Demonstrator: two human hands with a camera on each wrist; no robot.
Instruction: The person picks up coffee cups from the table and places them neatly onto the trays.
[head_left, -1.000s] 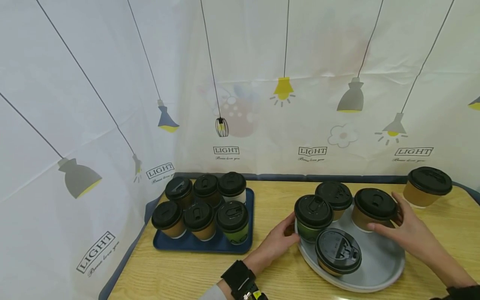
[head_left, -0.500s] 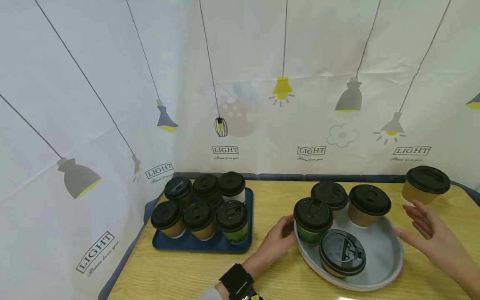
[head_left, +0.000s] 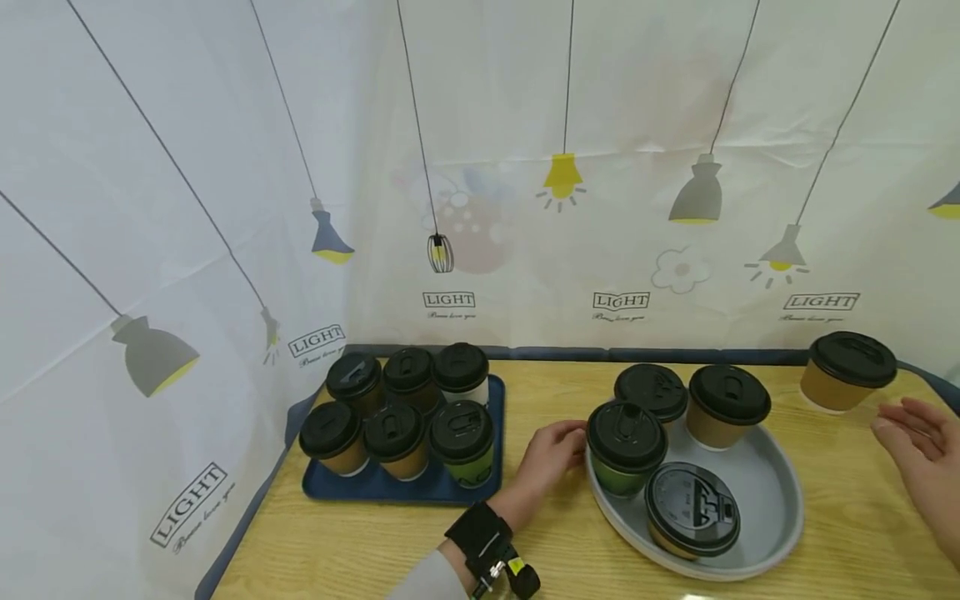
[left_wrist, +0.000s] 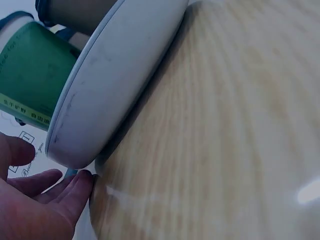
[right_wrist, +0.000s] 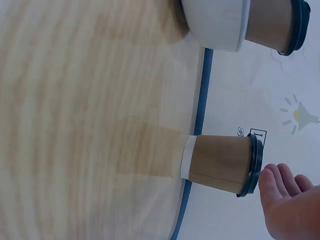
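Observation:
A round grey tray [head_left: 776,517] carries a green paper cup [head_left: 621,479] at its left. A brown cup [head_left: 716,429] stands at its back right, another black-lidded cup [head_left: 651,392] at its back left, and one with a glossy lid [head_left: 693,508] in front. My left hand [head_left: 551,457] is at the tray's left edge; in the left wrist view its fingers [left_wrist: 75,195] lie loosely right by the tray wall, below the green cup. My right hand [head_left: 926,467], holding nothing, hovers with relaxed fingers near a lone brown cup [head_left: 836,390] at the far right.
A navy rectangular tray [head_left: 375,492] on the left holds several black-lidded cups in two rows. Behind the wooden table [head_left: 555,542] hangs a white curtain [head_left: 510,217] printed with lamps. The lone cup stands near the table's back edge.
My right hand has let go of the brown cup on the round tray and moved right. The round tray's cups have turned counterclockwise, back ones leftward, front one rightward. The left hand stays at the edge.

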